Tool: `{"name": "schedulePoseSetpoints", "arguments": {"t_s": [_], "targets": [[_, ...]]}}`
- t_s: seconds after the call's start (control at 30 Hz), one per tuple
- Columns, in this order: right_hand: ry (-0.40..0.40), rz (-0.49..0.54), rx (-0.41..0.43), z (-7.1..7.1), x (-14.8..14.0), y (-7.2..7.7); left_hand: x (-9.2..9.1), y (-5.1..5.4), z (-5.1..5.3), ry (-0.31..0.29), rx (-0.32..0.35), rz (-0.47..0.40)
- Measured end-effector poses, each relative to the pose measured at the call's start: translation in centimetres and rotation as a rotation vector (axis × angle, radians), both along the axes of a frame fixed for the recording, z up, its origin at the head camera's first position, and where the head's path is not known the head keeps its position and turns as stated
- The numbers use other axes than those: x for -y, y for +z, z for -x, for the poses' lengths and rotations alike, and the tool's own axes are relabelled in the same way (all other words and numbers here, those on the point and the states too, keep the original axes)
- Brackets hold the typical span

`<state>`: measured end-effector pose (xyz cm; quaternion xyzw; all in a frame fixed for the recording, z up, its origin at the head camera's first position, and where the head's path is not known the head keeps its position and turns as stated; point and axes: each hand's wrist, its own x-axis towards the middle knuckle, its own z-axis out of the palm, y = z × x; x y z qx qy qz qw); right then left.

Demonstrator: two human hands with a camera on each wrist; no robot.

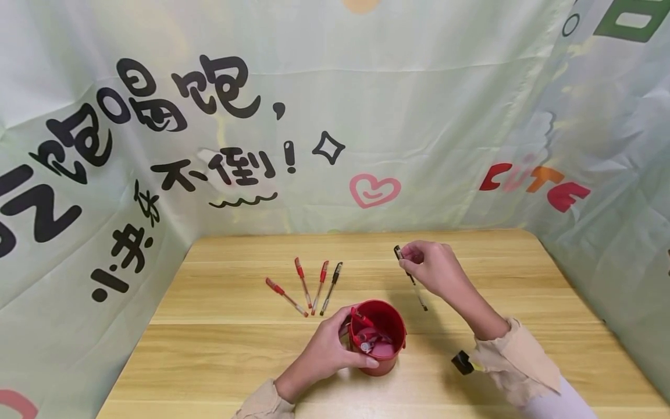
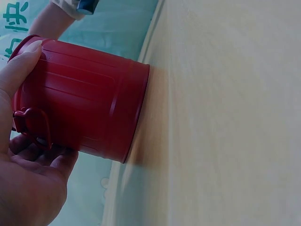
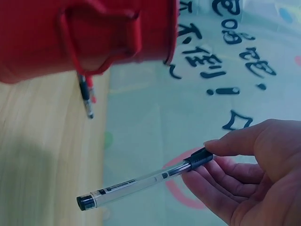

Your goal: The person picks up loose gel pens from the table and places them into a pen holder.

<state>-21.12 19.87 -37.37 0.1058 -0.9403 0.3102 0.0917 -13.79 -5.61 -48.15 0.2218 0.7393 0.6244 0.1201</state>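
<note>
A red bucket [image 1: 384,368] stands on the table, with my left hand [image 1: 327,349] curled round its left side. Inside it lie a red pen and some pink and silvery things, not clearly told apart. In the left wrist view the thumb and fingers of my left hand [image 2: 35,183] grip the bucket [image 2: 89,99] near its rim. To the right of the bucket, my right hand [image 1: 437,270] pinches a black-capped clear pen [image 1: 417,294] by its cap end. The right wrist view shows that pen [image 3: 141,184] tilted between thumb and fingers of the right hand [image 3: 258,174].
Three red pens [image 1: 285,297] and a black pen [image 1: 331,289] lie fanned out on the table [image 1: 220,349], behind and left of the bucket. A printed cloth [image 1: 445,116] hangs behind the table and at both sides. A small black object [image 1: 463,362] is by the right sleeve.
</note>
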Motion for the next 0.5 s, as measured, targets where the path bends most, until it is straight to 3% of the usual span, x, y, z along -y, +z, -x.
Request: {"name": "schedulePoseSetpoints", "arguments": {"t_s": [0.5], "targets": [[0.052, 0.127, -0.129, -2.6, 1.6, 2.2, 0.1, -0.2, 0.1, 0.005, 0.011, 0.008]]}}
